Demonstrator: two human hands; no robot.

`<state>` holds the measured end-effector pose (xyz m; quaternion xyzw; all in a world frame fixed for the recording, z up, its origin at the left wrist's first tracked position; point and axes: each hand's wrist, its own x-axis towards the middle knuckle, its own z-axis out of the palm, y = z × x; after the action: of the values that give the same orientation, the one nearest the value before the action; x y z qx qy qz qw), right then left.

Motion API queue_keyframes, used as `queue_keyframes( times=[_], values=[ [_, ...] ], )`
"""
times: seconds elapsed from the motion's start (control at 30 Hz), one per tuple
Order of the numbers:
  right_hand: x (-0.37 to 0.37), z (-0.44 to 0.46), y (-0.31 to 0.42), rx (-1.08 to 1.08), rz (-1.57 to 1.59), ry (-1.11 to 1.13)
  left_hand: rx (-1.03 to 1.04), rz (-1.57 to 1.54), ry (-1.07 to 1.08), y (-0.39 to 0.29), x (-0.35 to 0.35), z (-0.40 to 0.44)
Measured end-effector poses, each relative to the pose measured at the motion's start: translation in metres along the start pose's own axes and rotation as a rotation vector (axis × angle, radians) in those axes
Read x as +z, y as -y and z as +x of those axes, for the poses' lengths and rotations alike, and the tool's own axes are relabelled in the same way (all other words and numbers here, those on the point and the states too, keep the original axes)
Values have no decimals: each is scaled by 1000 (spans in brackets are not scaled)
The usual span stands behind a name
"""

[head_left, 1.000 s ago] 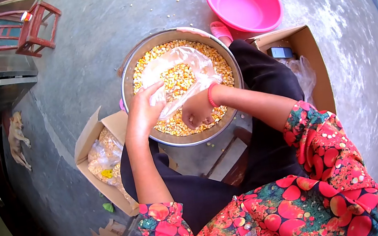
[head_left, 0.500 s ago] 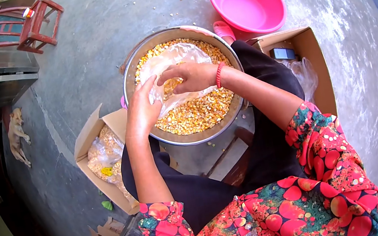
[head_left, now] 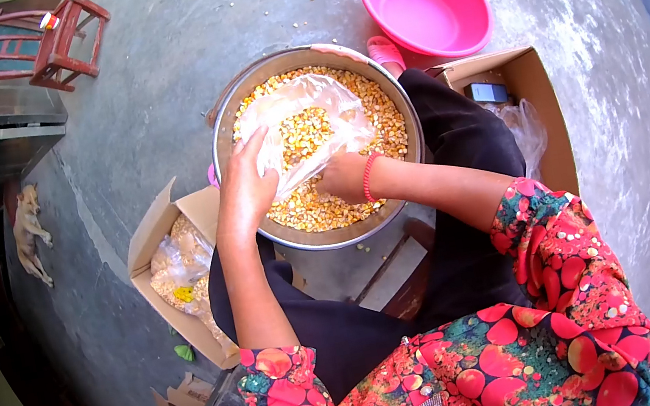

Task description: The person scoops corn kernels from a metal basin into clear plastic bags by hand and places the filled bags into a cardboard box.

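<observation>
A round metal basin (head_left: 384, 221) between my knees holds loose yellow corn kernels (head_left: 384, 120). Inside it lies a clear plastic bag (head_left: 262, 112), its mouth spread wide, with kernels showing in it. The bag's near left edge is in my left hand (head_left: 247, 186), thumb and fingers closed around it. Low over the kernels, beside the bag's right edge, is my right hand (head_left: 345, 178), with a red bracelet on its wrist. It is curled downward, and its fingertips are hidden, so what it grips cannot be made out.
To the left, a cardboard box (head_left: 150, 275) contains pale material and plastic bags. Another box (head_left: 548, 114) at my right holds a dark phone-like device (head_left: 487, 93) and clear plastic. Beyond stands a pink tub (head_left: 429, 5). A dog (head_left: 29, 235) lies near a red wooden chair (head_left: 63, 53).
My right hand has moved from above the bag's mouth down and right to the kernels, and it has curled. My left hand stays at the bag's edge. More of the bag's opening shows.
</observation>
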<state>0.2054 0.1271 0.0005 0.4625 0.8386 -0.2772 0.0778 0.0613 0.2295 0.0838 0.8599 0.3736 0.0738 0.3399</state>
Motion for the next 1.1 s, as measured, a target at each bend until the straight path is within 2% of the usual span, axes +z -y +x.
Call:
queue_keyframes(
  times=[0.1, 0.17, 0.2, 0.27, 0.4, 0.47, 0.6, 0.7, 0.77, 0.83, 0.9, 0.97, 1.03, 1.1],
  values=[
    [9, 2, 1, 97, 34, -117, -6, -9, 1, -3, -1, 0],
    [17, 2, 3, 106, 48, 44, -1, -12, 2, -2, -1, 0],
    [17, 3, 5, 106, 49, 45, 5, -15, 2, -2, -1, 0],
    [13, 4, 9, 103, 85, 259, 19, -20, 13, -2, 0, 0],
    [16, 8, 12, 82, 170, 322, 9, -18, 49, -2, 1, 0],
    [35, 15, 7, 14, 104, 293, 18, -14, 56, -3, 3, 3],
    [21, 17, -3, -60, 77, 334, 42, 21, 78, 2, 5, 1],
    [3, 14, -7, 84, 481, 421, 48, -8, 82, 1, 4, 0],
    [-12, 9, -14, -17, 690, 340, -20, 18, 83, 0, 4, -1],
    [-22, 6, -20, -164, 764, 266, -12, 11, 89, -2, 4, -1],
    [-45, -10, -23, -119, 1074, 299, -8, -5, 77, -2, 4, -2],
    [-69, -25, -25, -132, 1086, 277, -20, -8, 70, -9, 3, 1],
    [-78, -31, -29, -133, 1171, 54, -65, -17, 101, -15, 0, 1],
    [-78, -30, -35, -80, 1216, -3, -51, -27, 96, -14, 1, 1]
  ],
)
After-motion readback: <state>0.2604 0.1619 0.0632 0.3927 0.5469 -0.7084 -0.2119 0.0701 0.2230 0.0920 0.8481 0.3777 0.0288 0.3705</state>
